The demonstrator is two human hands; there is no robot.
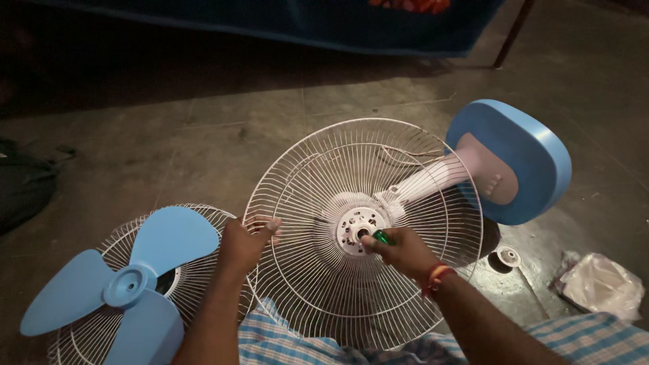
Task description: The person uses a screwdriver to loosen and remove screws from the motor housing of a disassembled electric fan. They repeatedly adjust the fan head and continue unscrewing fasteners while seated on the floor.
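Dim concrete floor (203,135). Left hand (243,243) gripping rim of light, springy white wire fan guard (324,176); right hand (402,250) closed around green-handled screwdriver (383,237) at hub.

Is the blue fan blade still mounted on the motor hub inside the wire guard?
No, the blue fan blade lies off to the left on a separate grille, away from the wire guard.

Left hand (245,242) gripping fan guard (318,284), right hand (403,251) holding probably a screwdriver (383,237)

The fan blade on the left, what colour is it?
Light blue fan blade, seen in the head view.
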